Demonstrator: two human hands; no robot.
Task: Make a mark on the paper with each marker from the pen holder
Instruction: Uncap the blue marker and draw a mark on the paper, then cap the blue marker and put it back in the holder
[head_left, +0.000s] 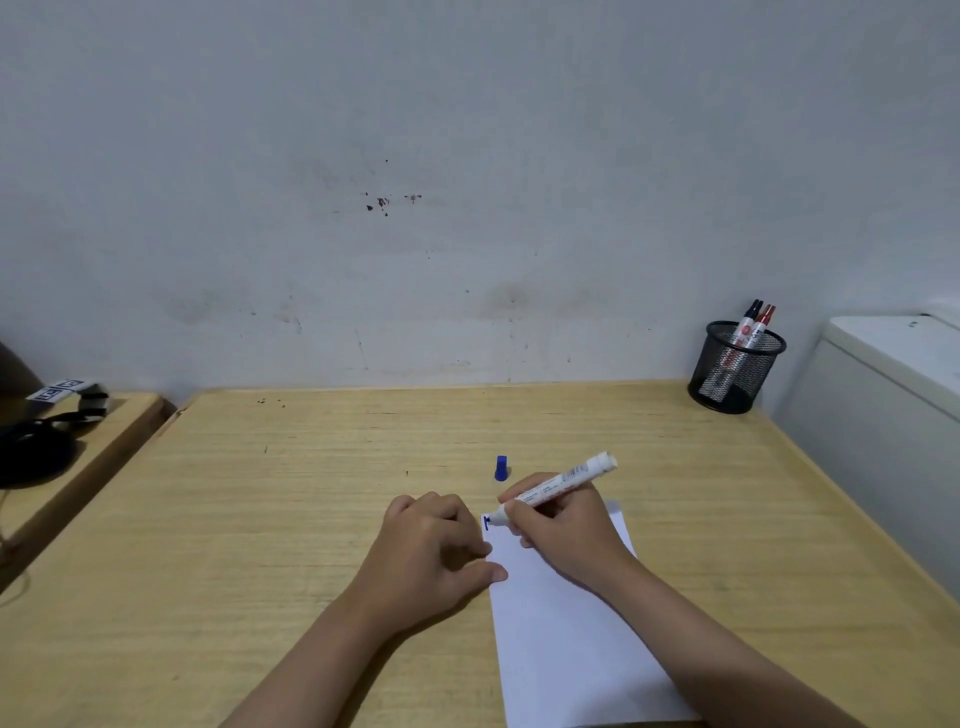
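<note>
1. The fingers of your right hand (566, 535) grip the blue marker (566, 478), with its tip on the paper (561, 623) corner just left of them: press lightly.
2. Your left hand (431, 551) is loosely curled and empty, thumb at the paper's edge: steady the sheet.

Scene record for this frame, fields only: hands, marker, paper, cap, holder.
right hand: grips white-barrelled marker, tip on white paper sheet
left hand: rests beside the sheet, thumb touching its edge
paper: short blue mark near top-left corner
cap: blue plastic cap loose on wooden table, beyond paper
holder: black mesh pen holder, table's far right; black-capped marker and red-capped marker inside
</note>
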